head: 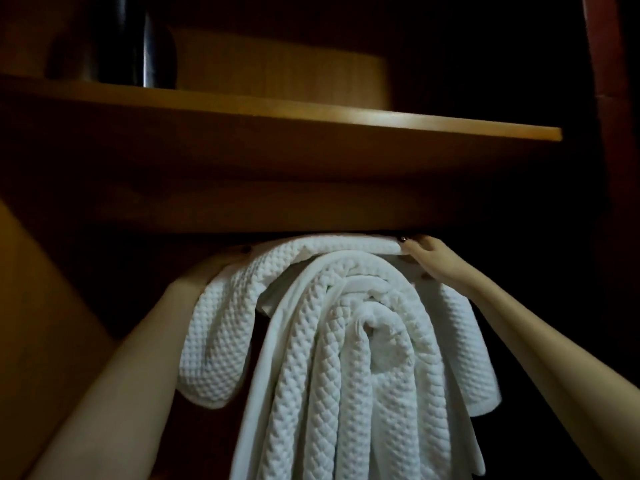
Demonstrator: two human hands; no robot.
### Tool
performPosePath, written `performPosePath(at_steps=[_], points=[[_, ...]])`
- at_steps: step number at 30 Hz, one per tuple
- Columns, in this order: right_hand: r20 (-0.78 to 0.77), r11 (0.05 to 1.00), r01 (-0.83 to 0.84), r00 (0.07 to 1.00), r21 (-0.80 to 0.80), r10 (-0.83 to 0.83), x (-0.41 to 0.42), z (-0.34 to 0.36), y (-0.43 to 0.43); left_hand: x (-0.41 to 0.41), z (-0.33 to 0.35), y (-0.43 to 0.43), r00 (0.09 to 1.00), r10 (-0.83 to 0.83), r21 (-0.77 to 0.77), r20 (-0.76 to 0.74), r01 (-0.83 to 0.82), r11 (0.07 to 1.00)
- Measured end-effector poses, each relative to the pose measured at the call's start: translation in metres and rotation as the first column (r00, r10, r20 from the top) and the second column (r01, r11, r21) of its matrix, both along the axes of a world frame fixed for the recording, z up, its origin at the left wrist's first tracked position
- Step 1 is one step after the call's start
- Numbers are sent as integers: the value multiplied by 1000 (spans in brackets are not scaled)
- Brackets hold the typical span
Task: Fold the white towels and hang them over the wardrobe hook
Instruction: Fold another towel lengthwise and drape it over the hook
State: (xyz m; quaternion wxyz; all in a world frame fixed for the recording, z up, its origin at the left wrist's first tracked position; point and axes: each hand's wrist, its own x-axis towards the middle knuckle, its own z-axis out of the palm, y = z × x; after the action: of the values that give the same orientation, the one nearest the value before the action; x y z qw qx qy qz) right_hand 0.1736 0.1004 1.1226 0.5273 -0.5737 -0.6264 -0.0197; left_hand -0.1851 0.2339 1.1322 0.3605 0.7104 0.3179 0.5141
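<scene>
Dim wardrobe interior [450, 46]. Wooden shelf [311, 112] spans upper frame; dark cylindrical container [114, 39] upper left on it. Tan side panel [41, 306] lower left; reddish-brown upright [609, 64] right edge.

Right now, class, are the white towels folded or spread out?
Folded. The towels hang doubled in several layers beneath the shelf; what they hang on is hidden.

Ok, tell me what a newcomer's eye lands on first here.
The white towels stand out first: bright, textured, draped in thick folds at centre and bottom against the dark wardrobe. Next come two bare arms reaching up to the top fold, the right hand holding its right end, the left hand at the left end, half lost in shadow. Above runs a wooden shelf with a dark cylinder at upper left.
</scene>
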Motion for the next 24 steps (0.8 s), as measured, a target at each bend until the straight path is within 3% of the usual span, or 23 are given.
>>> performPosePath(at_steps=[1, 3, 5, 7, 10, 13, 14, 16, 19, 21, 24], points=[[-11, 1000, -17, 1000, -24, 17, 1, -1, 3, -2, -5, 4, 999, 33, -12, -34, -33, 999], [-20, 999, -30, 999, -32, 29, 4, -9, 6, -7, -20, 10, 992, -124, -151, 35, 128, 980], [-27, 999, -46, 999, 2, 46, 8, -18, 3, -10, -31, 7, 943, -289, -279, 163, 325, 904], [-19, 998, -57, 998, -2, 57, 8, -23, -5, -10, -35, 1, 931, -343, -280, 123, 365, 888], [103, 996, -22, 994, -90, 31, 5, -30, -14, -4, -39, -14, 960, -280, -154, 16, 280, 948], [166, 997, -39, 985, -72, 51, 1, -39, -24, 5, -45, -34, 999, 6, 163, -42, 1, 987], [188, 998, -54, 981, -17, 56, 0, -41, -30, 10, -46, -44, 996, 88, 297, -17, -79, 952], [274, 982, -72, 962, 175, 21, 1, -48, -39, 26, -48, -70, 997, 82, 480, 6, -74, 874], [367, 909, -44, 922, 415, -123, 5, -66, -46, 45, -56, -101, 996, 40, 561, -86, 15, 827], [355, 939, -33, 930, 342, -96, 10, -79, -46, 45, -63, -108, 986, 131, 604, -103, -43, 796], [306, 992, -91, 950, 88, 60, 21, -94, -46, 38, -78, -109, 957, 263, 610, -122, -136, 780]])
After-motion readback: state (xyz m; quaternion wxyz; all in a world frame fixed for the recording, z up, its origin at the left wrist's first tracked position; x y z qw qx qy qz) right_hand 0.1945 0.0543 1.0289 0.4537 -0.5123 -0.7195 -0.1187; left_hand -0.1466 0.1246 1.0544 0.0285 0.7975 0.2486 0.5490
